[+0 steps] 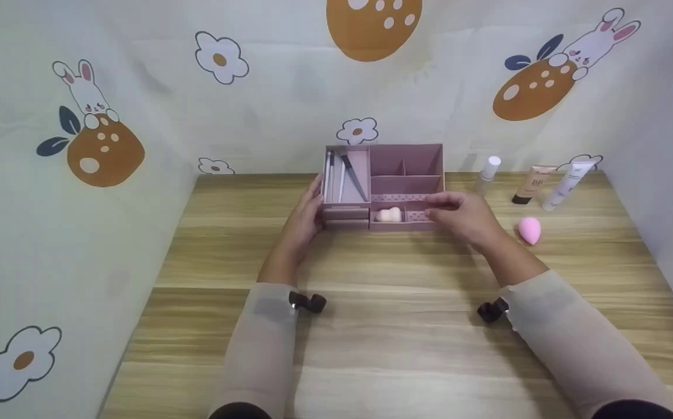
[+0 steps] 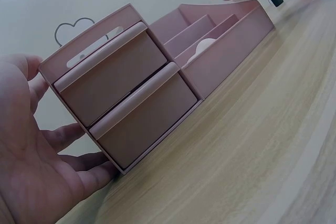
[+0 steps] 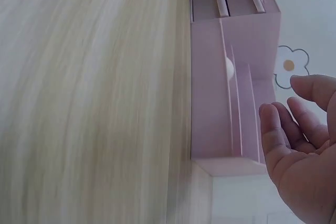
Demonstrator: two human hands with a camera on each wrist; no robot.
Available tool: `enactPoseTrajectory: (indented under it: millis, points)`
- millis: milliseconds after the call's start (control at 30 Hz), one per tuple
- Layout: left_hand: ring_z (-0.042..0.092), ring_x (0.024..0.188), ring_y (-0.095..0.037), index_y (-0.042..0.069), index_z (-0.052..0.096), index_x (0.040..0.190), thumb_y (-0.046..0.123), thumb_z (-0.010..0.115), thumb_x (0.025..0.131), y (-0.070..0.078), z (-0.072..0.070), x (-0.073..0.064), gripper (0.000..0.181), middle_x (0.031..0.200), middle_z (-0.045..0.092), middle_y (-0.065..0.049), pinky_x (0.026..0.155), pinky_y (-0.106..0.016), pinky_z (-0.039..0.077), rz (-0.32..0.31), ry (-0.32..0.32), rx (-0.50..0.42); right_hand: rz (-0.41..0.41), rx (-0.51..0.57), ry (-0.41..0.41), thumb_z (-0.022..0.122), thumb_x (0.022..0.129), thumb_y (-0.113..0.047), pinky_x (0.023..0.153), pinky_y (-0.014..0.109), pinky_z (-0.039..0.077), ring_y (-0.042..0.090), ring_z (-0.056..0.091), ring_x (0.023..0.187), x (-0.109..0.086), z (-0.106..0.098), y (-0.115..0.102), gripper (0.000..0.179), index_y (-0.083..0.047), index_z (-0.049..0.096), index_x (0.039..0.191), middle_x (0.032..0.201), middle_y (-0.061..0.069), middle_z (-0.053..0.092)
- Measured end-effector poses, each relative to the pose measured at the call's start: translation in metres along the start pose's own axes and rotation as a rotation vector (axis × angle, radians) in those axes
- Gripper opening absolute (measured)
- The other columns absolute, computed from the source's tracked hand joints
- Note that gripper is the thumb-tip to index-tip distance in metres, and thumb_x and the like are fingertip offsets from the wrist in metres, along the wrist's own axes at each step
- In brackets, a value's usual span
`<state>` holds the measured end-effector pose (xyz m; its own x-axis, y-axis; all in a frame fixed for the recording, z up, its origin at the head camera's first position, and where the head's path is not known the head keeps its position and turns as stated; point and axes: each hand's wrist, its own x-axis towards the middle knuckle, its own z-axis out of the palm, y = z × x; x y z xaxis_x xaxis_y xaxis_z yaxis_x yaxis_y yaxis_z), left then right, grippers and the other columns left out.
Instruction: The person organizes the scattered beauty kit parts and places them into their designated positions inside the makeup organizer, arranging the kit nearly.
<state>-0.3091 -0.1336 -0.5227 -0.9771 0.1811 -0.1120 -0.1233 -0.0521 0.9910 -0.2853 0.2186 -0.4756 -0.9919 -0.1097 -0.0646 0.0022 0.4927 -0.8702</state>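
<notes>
A pink desk organizer (image 1: 384, 187) stands at the back of the table. My left hand (image 1: 303, 224) rests on its left side, the fingertips against the side wall in the left wrist view. Two closed drawers (image 2: 147, 116) face forward on that side. Over the organizer's right end hovers my right hand (image 1: 470, 221), its fingers loosely bent with nothing between them in the right wrist view. A cream-coloured, rounded sponge (image 1: 389, 215) sits in the front compartment. Several slim brushes or pens (image 1: 342, 180) lie in the upper left tray.
Right of the organizer stand a white-capped bottle (image 1: 491, 169), a beige tube with a black cap (image 1: 531, 183) and a white tube (image 1: 569, 185). A pink makeup sponge (image 1: 529, 231) lies in front of them. Behind is a patterned wall covering (image 1: 290, 105).
</notes>
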Motion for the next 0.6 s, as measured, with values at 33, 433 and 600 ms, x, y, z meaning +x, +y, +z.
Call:
enactPoseTrajectory:
  millis: [33, 433, 600]
  points:
    - [0.025, 0.166, -0.03, 0.055, 0.036, 0.162, 0.038, 0.039, 0.113, 0.0, 0.0, 0.0, 0.051, 0.182, 0.018, 0.008, 0.132, -0.055, 0.031, 0.001, 0.002, 0.002, 0.007, 0.008, 0.003, 0.08, 0.094, -0.018, 0.08, 0.017, 0.057, 0.014, 0.068, 0.1, -0.003, -0.005, 0.001, 0.038, -0.006, 0.076, 0.13, 0.133, 0.017, 0.075]
    - [0.028, 0.165, -0.033, 0.06, 0.036, 0.159, 0.04, 0.038, 0.114, -0.002, 0.0, 0.0, 0.05, 0.182, 0.015, 0.008, 0.13, -0.057, 0.034, -0.011, 0.01, 0.03, 0.045, 0.073, 0.068, 0.078, 0.099, -0.024, 0.089, 0.013, 0.06, -0.007, 0.071, 0.1, -0.037, -0.056, 0.025, 0.044, -0.001, 0.07, 0.136, 0.134, 0.013, 0.075]
    - [0.03, 0.164, -0.033, 0.061, 0.036, 0.158, 0.041, 0.038, 0.114, -0.002, 0.0, 0.001, 0.049, 0.182, 0.016, 0.008, 0.13, -0.057, 0.036, -0.01, 0.008, 0.03, 0.077, 0.112, 0.097, 0.076, 0.101, -0.024, 0.086, 0.015, 0.062, -0.007, 0.073, 0.097, -0.05, -0.08, 0.036, 0.049, 0.002, 0.066, 0.141, 0.112, -0.021, 0.076]
